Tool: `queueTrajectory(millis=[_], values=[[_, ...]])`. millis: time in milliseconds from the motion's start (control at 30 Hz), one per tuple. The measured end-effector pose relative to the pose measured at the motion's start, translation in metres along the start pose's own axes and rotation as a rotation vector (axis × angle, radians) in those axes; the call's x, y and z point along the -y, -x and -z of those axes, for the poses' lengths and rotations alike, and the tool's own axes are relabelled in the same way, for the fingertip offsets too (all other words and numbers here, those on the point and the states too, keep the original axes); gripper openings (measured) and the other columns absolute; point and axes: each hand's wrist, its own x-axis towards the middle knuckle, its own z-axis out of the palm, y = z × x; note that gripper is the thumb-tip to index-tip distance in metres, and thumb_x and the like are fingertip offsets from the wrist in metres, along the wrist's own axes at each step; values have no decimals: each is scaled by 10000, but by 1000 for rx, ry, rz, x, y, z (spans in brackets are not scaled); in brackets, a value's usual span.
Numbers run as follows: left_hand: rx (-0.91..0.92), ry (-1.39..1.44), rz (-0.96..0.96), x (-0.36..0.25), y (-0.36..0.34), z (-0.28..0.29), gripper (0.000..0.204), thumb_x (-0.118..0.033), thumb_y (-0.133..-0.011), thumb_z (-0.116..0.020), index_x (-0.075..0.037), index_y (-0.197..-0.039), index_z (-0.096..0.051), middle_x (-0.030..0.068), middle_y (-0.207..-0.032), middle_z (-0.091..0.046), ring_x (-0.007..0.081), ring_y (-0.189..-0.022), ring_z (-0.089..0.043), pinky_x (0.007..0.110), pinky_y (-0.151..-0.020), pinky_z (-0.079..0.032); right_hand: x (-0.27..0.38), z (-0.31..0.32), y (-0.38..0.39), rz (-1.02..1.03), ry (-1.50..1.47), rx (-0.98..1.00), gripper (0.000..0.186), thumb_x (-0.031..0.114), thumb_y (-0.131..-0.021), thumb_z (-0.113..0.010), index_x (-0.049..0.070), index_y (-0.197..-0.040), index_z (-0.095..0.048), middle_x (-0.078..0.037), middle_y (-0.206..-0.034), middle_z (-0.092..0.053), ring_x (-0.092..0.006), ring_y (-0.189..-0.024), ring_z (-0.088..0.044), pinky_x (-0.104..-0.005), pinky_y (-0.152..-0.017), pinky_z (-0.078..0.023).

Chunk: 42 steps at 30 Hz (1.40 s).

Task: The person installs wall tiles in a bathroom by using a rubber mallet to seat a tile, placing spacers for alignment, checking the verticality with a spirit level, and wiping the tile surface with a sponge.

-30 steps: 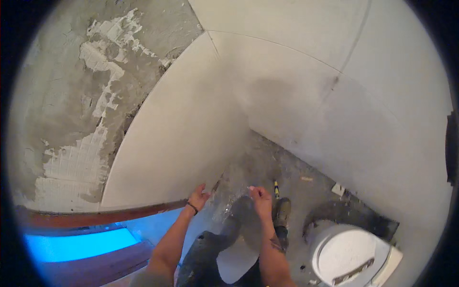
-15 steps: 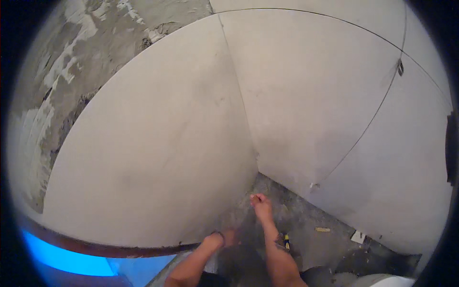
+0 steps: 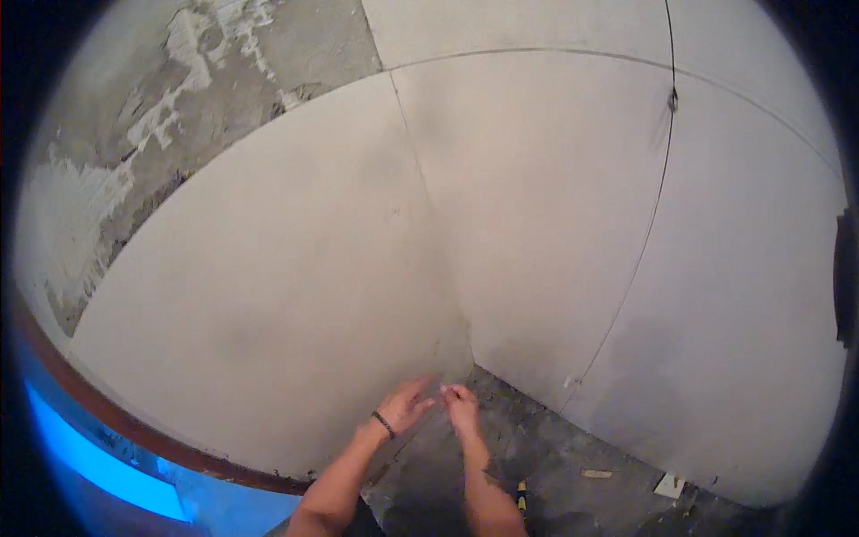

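Both my hands are up before the foot of the corner. Left hand (image 3: 407,405): fingers apart, nothing seen in it; cannot tell whether it touches the left tile (image 3: 259,295) behind. Right hand (image 3: 460,408): fingertips drawn together, apparently pinching a pale bit (image 3: 444,388), too small to identify, just beside the left fingers. Right tile (image 3: 555,251) meets the left one there, above the floor (image 3: 546,443). Step in hand, my judgement: fingertip handling of the bit. Next move probably calls for a firm pinch and the left hand kept close.
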Motion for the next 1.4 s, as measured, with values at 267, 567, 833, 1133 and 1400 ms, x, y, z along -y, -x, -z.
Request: queueTrajectory(millis=[267,567,833,1133,1400], values=[[202,-64,455,54,41,-44,566,-445,-878,-599,-80,-1300,-506,134,-1248,-582,276,-1129,-563,392,-946,-449,-22,46,33,-254,-416,-89,301,229,-861,-672,107,-1109,-552,-8,-869,-655,-105,-679,-595,-238,-545,-436],[613,-149,456,59,47,-80,567,-469,-874,-585,-57,-1261,-530,133,-1138,-635,279,-1056,-595,401,-914,-462,-44,77,42,-484,-358,-177,197,283,-840,-691,167,-948,-574,33,-804,-640,-89,-624,-584,-244,-498,-415],[643,-132,536,59,31,-88,679,-510,-883,-548,-19,-1341,-441,174,-1263,-569,313,-1175,-537,397,-1013,-408,-34,78,36,-466,-465,-195,159,251,-841,-679,169,-940,-586,31,-814,-646,-90,-623,-582,-244,-504,-417],[509,-309,252,94,2,-59,509,-381,-868,-597,-32,-1234,-542,188,-1112,-646,307,-987,-632,419,-840,-497,-89,23,-32,-301,-234,-103,274,310,-892,-594,57,-995,-619,-30,-775,-620,-131,-653,-561,-277,-568,-444],[248,-509,290,34,-5,-30,600,-382,-892,-541,-39,-1365,-403,199,-1295,-519,315,-1168,-526,417,-978,-420,-174,-62,-31,-22,160,-177,286,259,-837,-581,71,-1045,-640,-159,-899,-668,-314,-815,-640,-396,-717,-505]])
